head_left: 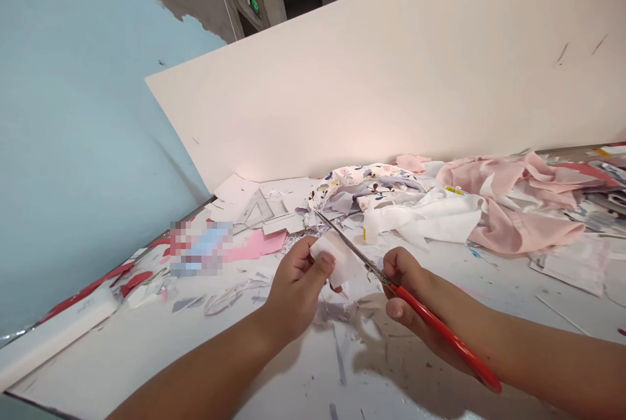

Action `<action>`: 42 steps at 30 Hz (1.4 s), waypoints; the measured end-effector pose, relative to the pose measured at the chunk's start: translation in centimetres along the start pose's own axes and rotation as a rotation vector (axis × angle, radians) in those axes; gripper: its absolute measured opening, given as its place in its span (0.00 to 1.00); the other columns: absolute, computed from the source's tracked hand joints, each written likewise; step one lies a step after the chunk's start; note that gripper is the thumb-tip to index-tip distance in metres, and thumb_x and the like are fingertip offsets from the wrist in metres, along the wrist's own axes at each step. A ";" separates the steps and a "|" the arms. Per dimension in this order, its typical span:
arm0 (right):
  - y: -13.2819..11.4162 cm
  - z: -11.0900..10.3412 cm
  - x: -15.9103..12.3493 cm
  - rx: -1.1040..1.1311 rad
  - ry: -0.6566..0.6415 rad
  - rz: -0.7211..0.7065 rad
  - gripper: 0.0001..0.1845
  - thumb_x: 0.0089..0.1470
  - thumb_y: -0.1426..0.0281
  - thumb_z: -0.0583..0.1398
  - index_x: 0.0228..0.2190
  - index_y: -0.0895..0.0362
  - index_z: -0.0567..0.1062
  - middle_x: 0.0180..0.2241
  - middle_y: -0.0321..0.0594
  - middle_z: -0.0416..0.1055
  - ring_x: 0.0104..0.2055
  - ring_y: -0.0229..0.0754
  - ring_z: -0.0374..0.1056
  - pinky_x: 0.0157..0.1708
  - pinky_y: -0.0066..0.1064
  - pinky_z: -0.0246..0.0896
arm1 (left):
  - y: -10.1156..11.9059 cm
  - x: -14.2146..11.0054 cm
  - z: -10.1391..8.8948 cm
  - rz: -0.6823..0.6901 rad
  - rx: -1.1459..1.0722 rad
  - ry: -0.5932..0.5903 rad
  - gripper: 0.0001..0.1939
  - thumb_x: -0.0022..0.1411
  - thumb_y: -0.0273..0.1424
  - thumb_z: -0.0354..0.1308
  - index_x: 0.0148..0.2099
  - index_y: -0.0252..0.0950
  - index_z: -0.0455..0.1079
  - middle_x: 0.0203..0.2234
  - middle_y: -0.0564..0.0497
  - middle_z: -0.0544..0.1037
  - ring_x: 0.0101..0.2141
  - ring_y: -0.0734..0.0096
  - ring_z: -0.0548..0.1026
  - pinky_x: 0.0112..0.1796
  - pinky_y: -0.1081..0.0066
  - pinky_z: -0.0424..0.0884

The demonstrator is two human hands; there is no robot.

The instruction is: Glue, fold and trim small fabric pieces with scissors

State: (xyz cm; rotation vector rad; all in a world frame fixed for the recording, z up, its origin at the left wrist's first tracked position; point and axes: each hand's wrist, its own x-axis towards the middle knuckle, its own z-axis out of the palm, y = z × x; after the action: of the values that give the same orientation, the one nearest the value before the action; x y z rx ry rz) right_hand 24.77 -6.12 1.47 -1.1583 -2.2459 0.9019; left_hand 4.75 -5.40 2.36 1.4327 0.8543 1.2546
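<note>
A small, thin white piece, perhaps paper or cloth (pixel 346 265), was pinched between thumb and fingers of the left hand (pixel 300 283) above a scrap-strewn white tabletop (pixel 141 345). The right hand (pixel 408 293) gripped red-handled metal scissors (pixel 430 317), blades alongside the piece; whether they touched it could not be told. Beyond lay floral-print fabric (pixel 355 177), crumpled white cloth (pixel 435 214) and pale pink cloth (pixel 525 231), before an upright white board (pixel 391 81).

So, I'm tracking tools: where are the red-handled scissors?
Head view, right of centre: the scissors are in the right hand, blades beside the white piece in the left hand.
</note>
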 end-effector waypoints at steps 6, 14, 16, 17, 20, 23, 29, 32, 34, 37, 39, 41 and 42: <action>-0.5 -0.1 0.0 -0.050 0.001 0.039 0.18 0.54 0.51 0.45 0.29 0.52 0.49 0.21 0.32 0.61 0.21 0.38 0.53 0.22 0.30 0.50 | 0.1 -0.1 0.1 0.006 0.026 0.011 0.11 0.58 0.38 0.53 0.29 0.36 0.63 0.17 0.57 0.69 0.21 0.81 0.68 0.25 0.78 0.65; -0.2 -0.1 0.3 -0.125 -0.010 0.130 0.17 0.53 0.53 0.47 0.27 0.51 0.48 0.19 0.29 0.59 0.20 0.38 0.53 0.22 0.29 0.49 | 0.1 0.0 0.1 0.008 0.049 0.017 0.11 0.57 0.39 0.54 0.29 0.36 0.63 0.18 0.57 0.69 0.21 0.81 0.68 0.25 0.78 0.64; -0.1 -0.1 0.4 -0.117 0.014 0.116 0.16 0.53 0.54 0.46 0.27 0.51 0.47 0.18 0.28 0.56 0.20 0.38 0.51 0.22 0.29 0.49 | 0.1 0.1 0.1 0.005 0.057 0.023 0.11 0.57 0.40 0.53 0.30 0.36 0.64 0.18 0.57 0.69 0.21 0.81 0.68 0.26 0.78 0.64; -0.1 -0.2 0.4 -0.109 0.029 0.107 0.15 0.54 0.54 0.46 0.27 0.51 0.47 0.18 0.27 0.55 0.20 0.37 0.50 0.21 0.28 0.48 | 0.1 0.1 0.0 0.006 0.063 0.025 0.11 0.57 0.40 0.53 0.30 0.37 0.64 0.19 0.57 0.69 0.22 0.80 0.68 0.26 0.78 0.64; 0.0 -0.4 0.3 -0.098 0.062 0.104 0.14 0.54 0.56 0.46 0.28 0.51 0.47 0.17 0.26 0.53 0.20 0.37 0.50 0.21 0.27 0.49 | 0.0 0.2 -0.3 0.005 0.109 0.068 0.11 0.57 0.40 0.52 0.31 0.37 0.65 0.20 0.56 0.69 0.22 0.80 0.67 0.26 0.78 0.63; 0.4 -0.7 0.0 -0.156 0.043 0.104 0.14 0.55 0.57 0.47 0.28 0.51 0.47 0.18 0.27 0.57 0.20 0.38 0.54 0.21 0.27 0.50 | -0.4 0.7 -1.2 -0.032 0.164 0.225 0.11 0.56 0.40 0.53 0.30 0.38 0.64 0.19 0.58 0.65 0.21 0.81 0.63 0.26 0.78 0.61; 1.9 -1.3 0.1 -0.592 0.020 -0.040 0.11 0.52 0.59 0.52 0.31 0.53 0.57 0.25 0.39 0.69 0.26 0.46 0.64 0.24 0.32 0.51 | -1.6 3.2 -4.2 -0.069 0.064 0.495 0.09 0.53 0.39 0.53 0.30 0.38 0.61 0.22 0.58 0.62 0.21 0.80 0.60 0.23 0.77 0.58; 2.1 -1.6 0.5 -0.717 -0.042 -0.165 0.02 0.50 0.69 0.54 0.30 0.54 0.63 0.28 0.40 0.71 0.29 0.47 0.66 0.26 0.32 0.52 | -2.0 4.1 -5.0 -0.103 0.095 0.468 0.08 0.50 0.36 0.54 0.26 0.37 0.61 0.19 0.57 0.61 0.21 0.79 0.60 0.21 0.77 0.56; 1.9 -1.8 0.6 -0.716 -0.066 -0.148 0.05 0.46 0.74 0.54 0.29 0.54 0.66 0.28 0.39 0.70 0.28 0.46 0.66 0.25 0.31 0.51 | -2.2 4.2 -5.2 -0.130 0.134 0.424 0.08 0.48 0.34 0.54 0.24 0.36 0.61 0.17 0.57 0.61 0.20 0.79 0.59 0.21 0.76 0.55; 1.4 -2.2 0.4 -0.633 -0.077 -0.078 0.10 0.43 0.76 0.54 0.31 0.53 0.68 0.27 0.38 0.70 0.29 0.45 0.66 0.24 0.30 0.51 | -2.2 4.0 -4.9 -0.145 0.199 0.358 0.06 0.49 0.33 0.55 0.25 0.36 0.64 0.17 0.57 0.64 0.20 0.79 0.60 0.23 0.76 0.56; 1.2 -2.4 0.1 -0.564 -0.096 -0.086 0.13 0.40 0.79 0.55 0.30 0.53 0.68 0.29 0.37 0.70 0.32 0.45 0.66 0.25 0.30 0.53 | -2.0 3.8 -4.7 -0.147 0.231 0.323 0.05 0.49 0.33 0.55 0.26 0.36 0.66 0.17 0.57 0.65 0.21 0.78 0.61 0.25 0.76 0.56; 1.1 -2.5 -0.2 -0.514 -0.135 -0.099 0.14 0.37 0.81 0.55 0.27 0.52 0.69 0.29 0.36 0.70 0.32 0.44 0.66 0.26 0.29 0.54 | -1.7 3.7 -4.4 -0.162 0.254 0.286 0.04 0.49 0.31 0.55 0.28 0.36 0.67 0.18 0.56 0.67 0.22 0.77 0.64 0.25 0.76 0.57; 1.1 -2.6 -0.2 -0.485 -0.126 -0.091 0.13 0.36 0.81 0.55 0.25 0.52 0.69 0.28 0.35 0.69 0.32 0.43 0.65 0.25 0.29 0.55 | -1.6 3.7 -4.3 -0.173 0.268 0.259 0.04 0.48 0.31 0.55 0.29 0.36 0.67 0.18 0.56 0.67 0.22 0.77 0.65 0.25 0.76 0.57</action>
State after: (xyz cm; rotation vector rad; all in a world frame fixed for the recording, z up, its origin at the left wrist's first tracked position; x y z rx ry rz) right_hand 27.15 -4.94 2.46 -1.2067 -2.6887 0.4092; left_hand 1.49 -0.54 1.63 1.3847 1.3357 1.2444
